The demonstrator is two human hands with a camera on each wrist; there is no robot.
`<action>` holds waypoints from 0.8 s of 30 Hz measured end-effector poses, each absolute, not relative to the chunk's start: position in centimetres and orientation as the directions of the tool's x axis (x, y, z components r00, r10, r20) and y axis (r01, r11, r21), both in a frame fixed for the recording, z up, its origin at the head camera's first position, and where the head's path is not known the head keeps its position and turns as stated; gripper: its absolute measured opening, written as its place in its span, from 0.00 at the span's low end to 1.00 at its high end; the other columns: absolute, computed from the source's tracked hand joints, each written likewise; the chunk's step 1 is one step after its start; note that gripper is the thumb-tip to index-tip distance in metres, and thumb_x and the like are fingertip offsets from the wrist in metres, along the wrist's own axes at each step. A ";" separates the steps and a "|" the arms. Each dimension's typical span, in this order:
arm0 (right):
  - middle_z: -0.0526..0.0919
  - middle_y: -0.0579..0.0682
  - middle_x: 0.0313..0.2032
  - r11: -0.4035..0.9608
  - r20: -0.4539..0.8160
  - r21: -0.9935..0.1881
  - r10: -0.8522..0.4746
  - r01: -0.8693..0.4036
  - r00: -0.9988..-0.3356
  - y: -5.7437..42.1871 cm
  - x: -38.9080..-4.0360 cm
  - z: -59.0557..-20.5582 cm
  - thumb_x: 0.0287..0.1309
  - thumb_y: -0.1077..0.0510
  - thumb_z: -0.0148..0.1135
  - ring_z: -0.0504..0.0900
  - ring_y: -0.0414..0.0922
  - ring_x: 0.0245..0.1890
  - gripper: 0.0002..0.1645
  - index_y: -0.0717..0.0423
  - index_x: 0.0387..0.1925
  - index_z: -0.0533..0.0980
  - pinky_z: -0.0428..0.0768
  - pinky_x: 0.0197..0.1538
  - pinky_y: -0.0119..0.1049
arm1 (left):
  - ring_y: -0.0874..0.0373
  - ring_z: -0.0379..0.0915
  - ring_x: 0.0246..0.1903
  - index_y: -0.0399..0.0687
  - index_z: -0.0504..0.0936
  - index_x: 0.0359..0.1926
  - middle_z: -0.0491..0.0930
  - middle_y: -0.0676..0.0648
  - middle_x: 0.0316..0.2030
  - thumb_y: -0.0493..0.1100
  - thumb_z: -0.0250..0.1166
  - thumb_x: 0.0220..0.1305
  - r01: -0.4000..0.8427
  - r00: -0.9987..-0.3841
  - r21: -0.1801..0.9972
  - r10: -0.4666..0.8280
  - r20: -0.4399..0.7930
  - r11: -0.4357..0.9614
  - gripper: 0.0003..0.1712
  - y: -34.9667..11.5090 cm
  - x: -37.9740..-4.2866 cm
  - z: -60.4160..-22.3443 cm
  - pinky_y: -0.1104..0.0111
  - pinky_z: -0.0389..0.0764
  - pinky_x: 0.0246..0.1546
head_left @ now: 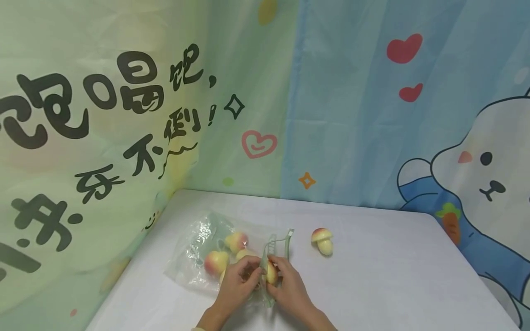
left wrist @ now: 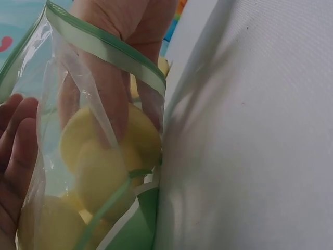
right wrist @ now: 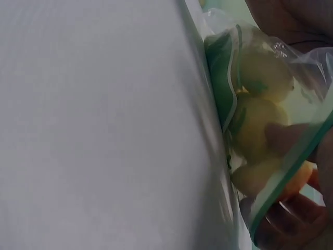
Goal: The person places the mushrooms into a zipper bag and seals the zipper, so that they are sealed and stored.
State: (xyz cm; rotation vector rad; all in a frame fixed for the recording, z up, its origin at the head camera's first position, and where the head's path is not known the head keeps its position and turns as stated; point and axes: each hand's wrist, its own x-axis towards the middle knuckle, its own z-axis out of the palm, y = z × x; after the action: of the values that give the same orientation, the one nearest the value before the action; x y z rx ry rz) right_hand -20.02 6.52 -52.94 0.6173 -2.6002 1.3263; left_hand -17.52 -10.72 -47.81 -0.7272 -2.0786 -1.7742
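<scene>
A clear zip bag (head_left: 186,257) with a green-edged mouth lies on the table, its opening towards the right. Several yellow toy mushrooms with reddish caps are inside, one toy mushroom (head_left: 216,262) near its middle. My left hand (head_left: 238,282) holds the bag by its mouth; in the left wrist view its fingers (left wrist: 21,140) lie along the plastic. Reaching in at the opening, my right hand (head_left: 290,285) grips another toy mushroom (head_left: 271,273). The left wrist view shows that mushroom (left wrist: 109,151) through the plastic, behind the green zip strip (left wrist: 109,41).
One loose toy mushroom (head_left: 323,241) lies on the white table (head_left: 385,271), right of the bag and beyond my right hand. A printed cloth backdrop (head_left: 348,115) rises behind the table and along its left side.
</scene>
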 end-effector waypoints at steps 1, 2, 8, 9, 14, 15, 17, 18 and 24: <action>0.75 0.51 0.55 0.523 0.319 -0.734 -0.298 -0.434 -0.900 6.6 -20.0 -52.9 0.46 0.68 0.73 0.79 0.48 0.47 0.40 0.56 0.62 0.69 0.81 0.44 0.30 | 0.49 0.80 0.23 0.31 0.78 0.40 0.83 0.38 0.29 0.24 0.61 0.61 0.565 -0.821 0.819 0.177 0.544 0.103 0.07 -10.7 -17.5 -47.8 0.67 0.81 0.20; 0.75 0.52 0.56 0.519 0.314 -0.735 -0.309 -0.436 -0.898 6.7 -20.0 -52.8 0.46 0.68 0.73 0.78 0.48 0.48 0.41 0.56 0.63 0.68 0.81 0.45 0.30 | 0.49 0.80 0.22 0.31 0.78 0.40 0.83 0.38 0.29 0.24 0.61 0.61 0.569 -0.818 0.816 0.178 0.547 0.103 0.07 -10.7 -17.5 -47.8 0.67 0.81 0.20; 0.78 0.55 0.55 0.422 0.329 -0.805 -0.269 -0.418 -0.905 7.9 -19.9 -52.0 0.54 0.62 0.71 0.80 0.54 0.49 0.34 0.59 0.62 0.69 0.82 0.47 0.38 | 0.51 0.79 0.21 0.31 0.78 0.40 0.82 0.37 0.28 0.23 0.61 0.59 0.601 -0.796 0.792 0.174 0.580 0.111 0.08 -10.7 -17.5 -47.7 0.68 0.80 0.18; 0.79 0.54 0.53 0.404 0.341 -0.818 -0.234 -0.410 -0.910 8.2 -20.0 -51.9 0.55 0.62 0.70 0.81 0.55 0.47 0.32 0.59 0.61 0.70 0.82 0.48 0.39 | 0.51 0.78 0.21 0.31 0.78 0.40 0.82 0.38 0.27 0.23 0.61 0.59 0.603 -0.795 0.790 0.173 0.582 0.113 0.08 -10.6 -17.5 -47.7 0.69 0.80 0.18; 0.85 0.51 0.44 0.466 0.487 -0.771 -0.009 -0.434 -0.874 10.4 -21.7 -51.4 0.54 0.68 0.68 0.85 0.51 0.42 0.24 0.58 0.54 0.76 0.82 0.47 0.40 | 0.50 0.78 0.21 0.30 0.77 0.38 0.82 0.37 0.27 0.22 0.61 0.59 0.611 -0.789 0.784 0.167 0.591 0.109 0.07 -10.5 -17.7 -47.7 0.70 0.79 0.18; 0.85 0.51 0.44 0.515 0.528 -0.734 0.024 -0.442 -0.849 10.9 -22.2 -51.3 0.53 0.69 0.68 0.85 0.50 0.42 0.24 0.59 0.53 0.76 0.82 0.47 0.42 | 0.49 0.78 0.21 0.29 0.77 0.38 0.82 0.37 0.27 0.22 0.61 0.59 0.615 -0.786 0.781 0.166 0.595 0.111 0.06 -10.5 -17.7 -47.7 0.71 0.79 0.18; 0.84 0.52 0.45 0.608 0.596 -0.662 0.073 -0.438 -0.799 12.0 -23.1 -51.3 0.51 0.70 0.69 0.83 0.50 0.45 0.24 0.59 0.51 0.77 0.81 0.48 0.46 | 0.50 0.78 0.20 0.30 0.78 0.38 0.82 0.37 0.27 0.22 0.61 0.58 0.619 -0.783 0.776 0.163 0.600 0.118 0.06 -10.5 -17.7 -47.6 0.71 0.78 0.18; 0.83 0.53 0.47 0.646 0.616 -0.634 0.089 -0.426 -0.783 12.5 -23.5 -51.3 0.50 0.70 0.69 0.82 0.51 0.47 0.24 0.59 0.51 0.77 0.80 0.50 0.48 | 0.51 0.78 0.20 0.30 0.78 0.38 0.83 0.37 0.27 0.22 0.61 0.58 0.622 -0.782 0.774 0.161 0.603 0.123 0.07 -10.4 -17.7 -47.6 0.71 0.78 0.18; 0.71 0.63 0.57 0.715 0.561 -0.634 0.164 -0.294 -0.811 15.1 -25.8 -51.2 0.47 0.68 0.70 0.71 0.61 0.57 0.32 0.63 0.57 0.73 0.72 0.54 0.59 | 0.53 0.78 0.20 0.31 0.78 0.37 0.83 0.39 0.26 0.24 0.63 0.58 0.608 -0.794 0.779 0.151 0.589 0.155 0.06 -10.4 -17.4 -47.5 0.72 0.77 0.18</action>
State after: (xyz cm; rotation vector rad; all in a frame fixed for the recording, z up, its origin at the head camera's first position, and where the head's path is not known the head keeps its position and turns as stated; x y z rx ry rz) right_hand -25.76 15.10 -51.18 0.0978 -2.3154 0.9940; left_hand -17.42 -10.39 -47.49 -0.7242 -2.0651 -1.6758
